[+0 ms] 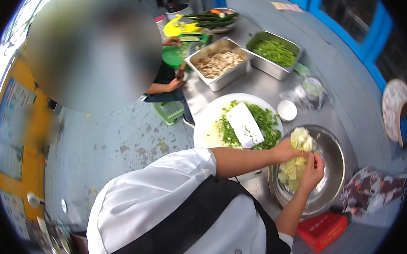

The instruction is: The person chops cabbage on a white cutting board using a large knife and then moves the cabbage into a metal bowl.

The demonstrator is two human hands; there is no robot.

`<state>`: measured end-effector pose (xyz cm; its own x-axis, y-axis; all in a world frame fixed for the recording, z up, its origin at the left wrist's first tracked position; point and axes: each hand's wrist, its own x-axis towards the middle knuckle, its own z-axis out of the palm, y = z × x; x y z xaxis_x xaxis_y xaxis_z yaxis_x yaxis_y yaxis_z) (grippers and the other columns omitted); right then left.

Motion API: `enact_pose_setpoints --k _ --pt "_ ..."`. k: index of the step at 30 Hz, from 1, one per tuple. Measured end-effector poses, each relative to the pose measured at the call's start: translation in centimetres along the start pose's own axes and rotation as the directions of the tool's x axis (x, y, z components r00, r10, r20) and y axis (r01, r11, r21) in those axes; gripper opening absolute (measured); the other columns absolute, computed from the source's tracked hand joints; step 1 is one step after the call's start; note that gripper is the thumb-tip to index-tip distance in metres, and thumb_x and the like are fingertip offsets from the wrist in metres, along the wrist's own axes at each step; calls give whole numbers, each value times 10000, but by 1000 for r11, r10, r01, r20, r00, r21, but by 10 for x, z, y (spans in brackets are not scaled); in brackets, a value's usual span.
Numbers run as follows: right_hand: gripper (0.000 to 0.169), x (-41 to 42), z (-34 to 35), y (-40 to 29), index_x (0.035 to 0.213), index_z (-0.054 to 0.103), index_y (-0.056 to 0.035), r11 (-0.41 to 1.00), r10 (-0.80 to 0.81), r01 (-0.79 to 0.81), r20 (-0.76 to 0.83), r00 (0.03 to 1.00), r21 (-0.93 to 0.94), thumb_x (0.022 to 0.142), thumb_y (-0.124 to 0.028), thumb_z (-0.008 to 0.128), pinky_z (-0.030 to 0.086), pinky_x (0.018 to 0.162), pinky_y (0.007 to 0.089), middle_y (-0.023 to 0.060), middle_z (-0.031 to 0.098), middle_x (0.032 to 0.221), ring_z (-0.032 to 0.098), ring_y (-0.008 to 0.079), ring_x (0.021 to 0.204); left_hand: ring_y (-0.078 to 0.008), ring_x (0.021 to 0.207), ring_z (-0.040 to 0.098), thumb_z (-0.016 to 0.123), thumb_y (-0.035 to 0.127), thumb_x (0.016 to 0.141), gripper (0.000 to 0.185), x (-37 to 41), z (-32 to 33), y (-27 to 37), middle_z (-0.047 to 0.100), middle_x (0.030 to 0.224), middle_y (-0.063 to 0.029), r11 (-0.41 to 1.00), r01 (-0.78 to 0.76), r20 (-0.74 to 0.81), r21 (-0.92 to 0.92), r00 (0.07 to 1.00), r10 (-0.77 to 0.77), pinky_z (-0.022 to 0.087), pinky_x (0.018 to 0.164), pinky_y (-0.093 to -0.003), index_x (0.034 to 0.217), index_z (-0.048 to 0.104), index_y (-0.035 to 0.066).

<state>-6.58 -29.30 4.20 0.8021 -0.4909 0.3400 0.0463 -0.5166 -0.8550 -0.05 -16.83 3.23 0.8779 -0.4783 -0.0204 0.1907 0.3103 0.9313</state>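
Observation:
My left hand (pixel 286 152) grips a pale yellow-green cabbage heart (pixel 302 139) above a stainless steel basin (pixel 334 166). The fingertips of my right hand (pixel 313 171) pinch the cabbage's lower edge, close beside the left fingers. Loose cabbage leaves (pixel 289 176) lie in the basin's left side, partly hidden by my hands. To the left, a round white cutting board (pixel 207 123) carries chopped green herbs (pixel 266 118). A wide-bladed cleaver (pixel 244 122) rests flat on them, its blade flecked with green and its handle mostly covered by my left forearm.
Beyond the board stand steel pans of sliced mushrooms (pixel 219 63) and cut greens (pixel 274 52). A white lid-like disc (pixel 287 110) and a plastic bag (pixel 310 93) lie near the basin. A red box (pixel 323 230) is below it. Another person's hand (pixel 175 84) is across the table.

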Motion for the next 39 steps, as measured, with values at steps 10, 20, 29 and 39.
enact_pose_setpoints --k 10,20,29,39 --pt "497 -21 24 -51 1371 390 -63 991 66 -93 260 963 91 887 -13 493 441 860 326 161 576 1134 580 233 977 -132 961 567 710 43 707 441 -24 -37 20 617 1033 -46 995 -102 -20 -7 995 101 452 872 -291 1118 549 42" --pt "354 -43 20 -5 1245 457 8 953 68 -20 -147 987 302 891 13 460 457 815 279 106 555 1168 575 163 935 -201 880 617 706 46 717 377 -35 -95 75 625 985 -99 996 84 -335 -31 938 -89 519 786 -342 1067 577 -10" --pt "371 -150 99 35 1144 547 -66 842 -61 323 520 852 -431 790 -171 581 376 881 430 144 583 1045 554 313 967 -222 815 630 640 7 756 326 -63 -181 156 610 949 -106 965 -183 -448 -186 890 82 550 706 -365 1067 544 -3" --pt "384 -117 145 18 1073 485 -60 801 250 250 684 686 -543 732 -223 554 442 811 467 181 537 990 569 368 922 -246 936 606 572 9 794 369 -96 -260 153 572 1050 -103 942 -290 -544 -167 824 157 534 796 -390 1151 478 22"
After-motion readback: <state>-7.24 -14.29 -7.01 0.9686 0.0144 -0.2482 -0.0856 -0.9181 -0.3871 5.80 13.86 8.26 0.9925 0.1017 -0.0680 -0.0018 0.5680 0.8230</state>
